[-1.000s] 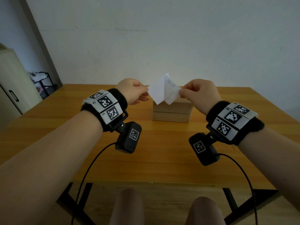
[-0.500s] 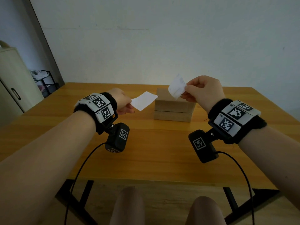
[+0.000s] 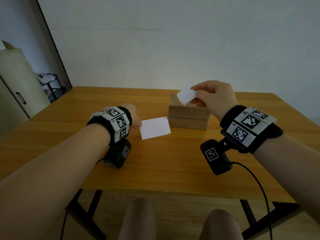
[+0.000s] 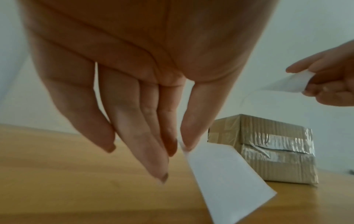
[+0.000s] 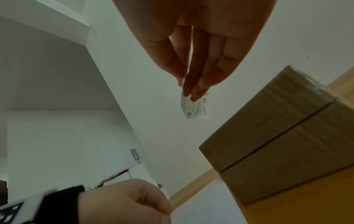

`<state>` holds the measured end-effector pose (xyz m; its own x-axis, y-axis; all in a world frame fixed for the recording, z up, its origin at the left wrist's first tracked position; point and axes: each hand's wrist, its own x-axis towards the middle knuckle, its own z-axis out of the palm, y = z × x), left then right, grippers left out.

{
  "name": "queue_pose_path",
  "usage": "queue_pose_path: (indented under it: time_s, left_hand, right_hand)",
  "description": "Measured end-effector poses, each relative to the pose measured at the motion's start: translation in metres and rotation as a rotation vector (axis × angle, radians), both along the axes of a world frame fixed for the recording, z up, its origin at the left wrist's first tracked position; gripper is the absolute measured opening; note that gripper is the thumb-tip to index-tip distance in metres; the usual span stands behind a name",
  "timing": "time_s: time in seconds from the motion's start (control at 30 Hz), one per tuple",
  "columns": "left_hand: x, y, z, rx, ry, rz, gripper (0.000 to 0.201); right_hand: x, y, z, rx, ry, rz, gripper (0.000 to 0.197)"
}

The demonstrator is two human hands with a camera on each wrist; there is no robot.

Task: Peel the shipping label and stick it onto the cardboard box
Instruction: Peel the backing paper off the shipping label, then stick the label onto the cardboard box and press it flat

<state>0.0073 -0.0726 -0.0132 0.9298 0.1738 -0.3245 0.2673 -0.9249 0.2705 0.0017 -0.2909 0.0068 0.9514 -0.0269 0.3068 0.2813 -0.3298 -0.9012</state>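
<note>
Now, from the head view, your right hand (image 3: 213, 97) is pinching the peeled shipping label (image 3: 186, 96) between thumb and fingers, holding it in the air just above the cardboard box (image 3: 188, 115), which is sitting toward the far edge of the surface (image 3: 155, 158), right of its middle. Your left hand (image 3: 134, 117) is holding the blank white backing sheet (image 3: 155, 127) by one edge, low over the surface and just left of the box. Judging by this, the sticking is what you are working toward, so you are best bringing the label down flat over the box top rather than edge-first.

From the left wrist, your fingers (image 4: 134, 125) are hanging nearly straight, thumb and forefinger nipping a corner of the backing sheet, which is drooping toward the surface. Shiny tape is running along the box's side seam, so aim at plain cardboard.

From the right wrist, two fingertips (image 5: 188, 89) and the thumb are gripping only the label's top edge, and the printed strip is curling below them. It is likely to fold onto itself, so lay the free end down first and smooth back toward your grip.
</note>
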Motion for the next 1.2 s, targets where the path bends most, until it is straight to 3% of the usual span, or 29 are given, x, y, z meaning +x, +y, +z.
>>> queue_pose_path:
  time_s: [0.1,0.17,0.23,0.3,0.43,0.67,0.8,0.97,1.03,1.2]
  left_hand:
    - [-0.002,-0.003,0.004,0.194,-0.063,-0.072,0.029]
    - [-0.004,-0.008,0.007,0.254,-0.166,-0.121,0.05]
    - [-0.009,-0.018,0.013,0.18,-0.314,-0.173,0.071]
    - [-0.015,-0.031,0.021,0.068,-0.452,-0.244,0.077]
    - [-0.024,-0.054,0.035,-0.086,-0.611,-0.344,0.056]
    - [-0.027,-0.063,0.042,-0.08,-0.793,-0.347,0.02]
    - [-0.032,-0.063,0.049,-0.147,-0.818,-0.334,0.02]
    - [-0.038,-0.061,0.055,-0.324,-0.77,-0.269,0.022]
    - [-0.039,-0.06,0.055,-0.4,-0.748,-0.234,0.022]
    - [-0.036,-0.061,0.055,-0.442,-0.699,-0.232,0.022]
  right_hand:
    - [-0.001,0.001,0.001,-0.001,0.008,-0.002,0.02]
    - [-0.002,0.001,0.002,0.001,0.008,0.01,0.019]
    - [-0.003,0.001,0.004,0.002,0.005,0.019,0.018]
    - [-0.004,0.002,0.004,-0.006,-0.005,0.018,0.018]
    - [-0.008,0.003,0.007,-0.035,-0.028,0.014,0.019]
    - [-0.017,-0.003,0.018,0.038,-0.009,0.06,0.021]
    - [-0.026,-0.006,0.023,0.036,-0.028,0.063,0.024]
    - [-0.03,-0.017,0.022,-0.293,-0.121,-0.126,0.048]
    - [-0.031,-0.024,0.021,-0.34,-0.1,-0.171,0.053]
    - [-0.035,-0.03,0.024,-0.305,-0.107,-0.159,0.023]
